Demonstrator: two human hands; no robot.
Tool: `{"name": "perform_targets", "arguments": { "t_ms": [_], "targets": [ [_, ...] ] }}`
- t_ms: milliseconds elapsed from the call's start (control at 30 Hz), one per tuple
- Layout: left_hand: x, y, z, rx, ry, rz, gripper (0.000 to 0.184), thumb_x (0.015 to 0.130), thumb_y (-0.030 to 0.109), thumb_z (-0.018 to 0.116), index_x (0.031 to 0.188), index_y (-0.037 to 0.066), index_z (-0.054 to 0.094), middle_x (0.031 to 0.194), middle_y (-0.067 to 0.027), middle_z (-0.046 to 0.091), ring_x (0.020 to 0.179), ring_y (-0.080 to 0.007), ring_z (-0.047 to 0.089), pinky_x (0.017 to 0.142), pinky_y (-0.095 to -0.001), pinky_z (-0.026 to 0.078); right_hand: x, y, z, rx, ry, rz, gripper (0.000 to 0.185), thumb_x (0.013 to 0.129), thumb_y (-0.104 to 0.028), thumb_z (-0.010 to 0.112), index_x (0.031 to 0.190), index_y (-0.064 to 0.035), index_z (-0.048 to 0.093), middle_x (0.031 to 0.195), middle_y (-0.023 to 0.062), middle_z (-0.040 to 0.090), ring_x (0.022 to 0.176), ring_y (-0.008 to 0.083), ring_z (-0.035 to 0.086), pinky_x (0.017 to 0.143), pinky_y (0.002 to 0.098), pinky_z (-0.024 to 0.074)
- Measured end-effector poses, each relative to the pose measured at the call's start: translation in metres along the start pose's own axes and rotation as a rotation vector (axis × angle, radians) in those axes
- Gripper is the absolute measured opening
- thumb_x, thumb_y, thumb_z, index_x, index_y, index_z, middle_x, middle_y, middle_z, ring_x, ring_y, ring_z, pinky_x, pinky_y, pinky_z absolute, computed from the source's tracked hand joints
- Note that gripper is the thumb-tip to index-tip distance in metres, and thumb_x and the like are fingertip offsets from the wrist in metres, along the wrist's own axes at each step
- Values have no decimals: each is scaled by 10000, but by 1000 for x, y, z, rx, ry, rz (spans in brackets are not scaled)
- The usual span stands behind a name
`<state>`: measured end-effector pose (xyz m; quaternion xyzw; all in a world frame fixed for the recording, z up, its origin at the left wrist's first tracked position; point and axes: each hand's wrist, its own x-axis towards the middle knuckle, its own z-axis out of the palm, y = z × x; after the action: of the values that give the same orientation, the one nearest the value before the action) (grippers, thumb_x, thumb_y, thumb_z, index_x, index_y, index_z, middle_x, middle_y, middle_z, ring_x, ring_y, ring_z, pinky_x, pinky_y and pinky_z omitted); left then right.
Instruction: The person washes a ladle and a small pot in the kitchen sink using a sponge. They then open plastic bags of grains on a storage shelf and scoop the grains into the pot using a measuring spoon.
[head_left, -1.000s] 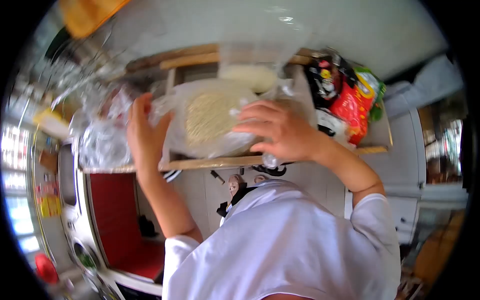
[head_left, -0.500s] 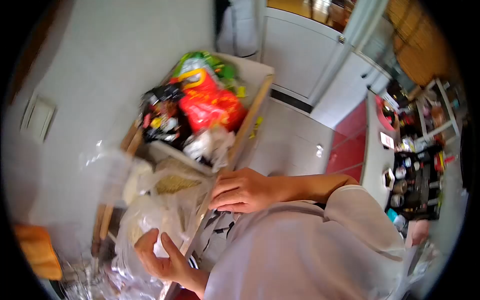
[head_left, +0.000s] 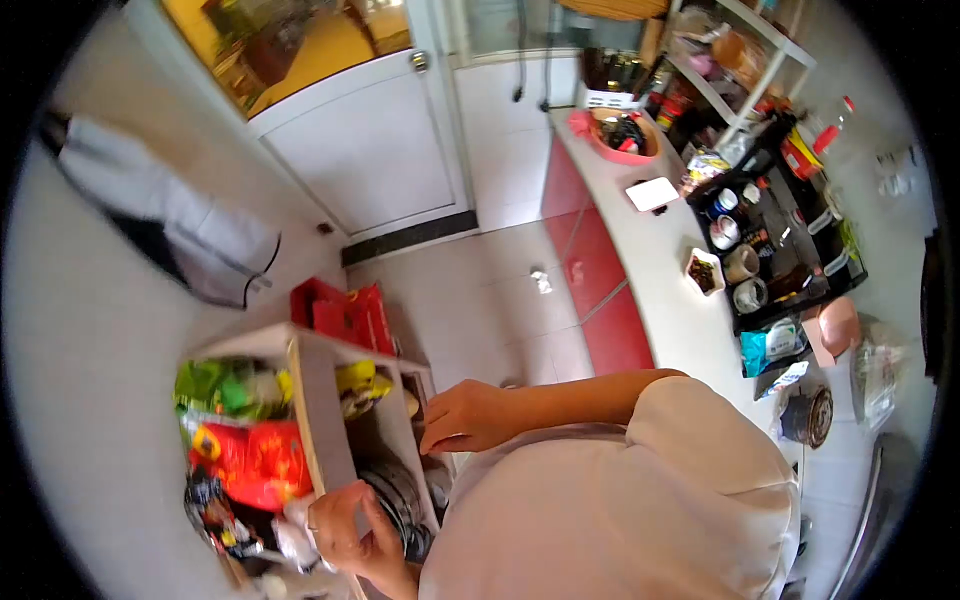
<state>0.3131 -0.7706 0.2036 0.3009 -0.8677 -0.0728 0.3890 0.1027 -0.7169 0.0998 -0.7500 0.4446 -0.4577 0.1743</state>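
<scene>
You look down past your light-coloured shirt into a narrow room. A white door (head_left: pixel 370 150) with a glass upper part stands at the far end. Along the right runs a pale counter (head_left: pixel 642 275) with red fronts (head_left: pixel 608 325). At lower left is a wood-edged shelf unit (head_left: pixel 305 400). On the counter, a black rack (head_left: pixel 855 268) holds jars and bottles, their labels too small to read.

The unit's top section holds a red bag (head_left: pixel 265 465) with a yellow mark, a green bag (head_left: pixel 225 388) and a black printed bag (head_left: pixel 212 510) — the printing on all three is unreadable. Your left hand (head_left: pixel 350 535) is over the unit, beside a white plastic bag (head_left: pixel 296 535), its thumb apart from its curled fingers; you cannot tell whether it grips anything. Your right hand (head_left: pixel 468 415) is at the unit's near side, palm down, fingers bent; contact is unclear. Smaller still, a yellow packet (head_left: pixel 362 383) lies inside the unit, and on the counter are a white rectangular object (head_left: pixel 653 194) — no legible writing — and a small dish (head_left: pixel 704 272) with dark contents.
</scene>
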Motion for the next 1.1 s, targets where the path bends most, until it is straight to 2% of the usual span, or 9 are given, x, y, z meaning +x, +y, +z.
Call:
{"name": "perform_targets", "arguments": {
  "t_ms": [167,400,667,733,867,933,1000,1033,1100],
  "targets": [
    [61,27,74,-119,-203,190,165,700,10,686,852,63,648,786,-70,622,708,-260,593,625,-345,475,-38,37,-50,-115,-17,145,65,815,-172,633,873,-153,656,744,3,581,740,201,584,575,342,474],
    [131,46,149,-280,-561,320,225,688,13,692,898,77,646,804,-76,623,721,-264,594,628,-355,472,-65,60,-100,-154,-82,490,95,829,-207,575,860,-187,664,794,24,616,818,237,596,675,388,478],
    [218,39,232,-336,-719,592,288,715,105,699,989,79,612,803,-90,597,751,-277,592,648,-365,478,-63,121,-159,-212,186,681,121,833,-213,577,891,-160,669,822,41,629,841,245,596,696,391,477],
    [238,26,254,-321,-867,597,305,726,150,697,1010,81,608,820,-95,594,796,-292,594,667,-383,481,-55,135,-184,-257,205,726,130,834,-217,578,904,-155,669,831,43,633,845,245,597,699,390,476],
    [280,-5,287,-268,-896,625,342,735,167,691,1053,84,596,890,-101,616,850,-304,596,697,-398,484,-44,184,-210,-354,367,813,169,844,-235,570,928,-126,669,849,55,633,831,248,596,704,369,476],
    [295,-17,303,-235,-901,632,423,704,150,702,1100,75,573,898,-127,600,863,-321,572,714,-409,476,-44,207,-231,-435,642,818,146,843,-173,591,953,-116,668,854,60,632,766,210,605,672,332,489],
    [303,-28,322,-181,-931,652,441,702,163,703,1112,76,565,907,-128,600,864,-325,573,719,-410,477,-47,223,-255,-273,942,804,161,822,-86,624,977,-99,666,874,62,635,730,153,603,647,289,494],
    [308,-32,329,-122,-949,661,459,701,176,704,1124,76,558,916,-129,600,866,-328,574,724,-410,479,-52,229,-271,-289,1008,863,199,807,-23,633,997,-73,660,899,75,642,747,125,600,649,260,498],
    [313,-31,341,-103,-986,655,466,703,188,702,1131,79,553,924,-131,600,873,-332,574,729,-413,479,-77,258,-296,-277,1166,858,217,805,-21,624,1015,-66,654,911,75,641,747,126,597,652,260,498]
  ]
}}
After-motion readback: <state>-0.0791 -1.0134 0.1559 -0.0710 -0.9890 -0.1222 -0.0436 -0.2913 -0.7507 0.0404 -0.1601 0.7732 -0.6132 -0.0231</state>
